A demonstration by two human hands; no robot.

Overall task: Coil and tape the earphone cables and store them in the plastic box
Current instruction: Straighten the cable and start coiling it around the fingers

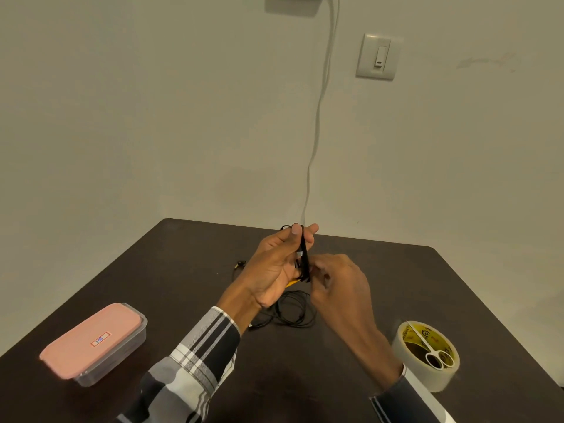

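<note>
A dark brown table (351, 355) fills the lower half of the view, its far edge against a pale wall. Toward the table's left edge lies the plastic box (94, 345), clear-walled with its pink lid on. Near the table's right edge stands a wide roll of clear tape (425, 355) with white-handled scissors (428, 349) resting across its top. Above the middle of the table the left hand (276, 270) is raised, thumb and fingers curled round a tight black earphone coil (303, 254) held upright. Just beside it, the right hand (338, 279) has its fingertips pinched at the coil's lower end, touching the cable. On the table beneath both hands lies a second black earphone cable (293, 312), loosely looped. A small plug end (239, 264) lies on the table beyond the left hand.
</note>
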